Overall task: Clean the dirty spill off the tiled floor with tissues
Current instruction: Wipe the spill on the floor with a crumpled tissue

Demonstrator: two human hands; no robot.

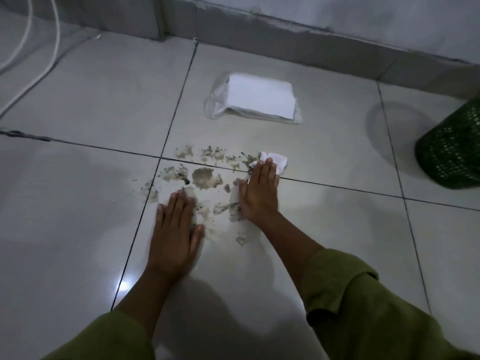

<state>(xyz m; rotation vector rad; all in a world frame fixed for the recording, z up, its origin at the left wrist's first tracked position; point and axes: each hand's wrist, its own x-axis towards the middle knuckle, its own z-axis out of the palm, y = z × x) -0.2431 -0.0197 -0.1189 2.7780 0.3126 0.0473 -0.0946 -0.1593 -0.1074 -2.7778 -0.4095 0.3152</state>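
The right hand (259,193) lies flat with straight fingers, pressing a crumpled white tissue (278,159) to the floor (78,203). Most of the tissue is hidden under the fingers. The left hand (176,229) also lies flat, fingers spread and straight. A pale patch shows round its fingertips, but it is too blurred to tell whether that is tissue or smear.

The spill (205,178), a greyish mess with dark specks, spreads between and beyond both hands and across a grout line. The tissue sits at its right end.

Farther off lies a tissue pack (259,98) in clear wrap. A green basket (452,152) is cut off at the right edge, and white cables (39,71) run off the frame at upper left.
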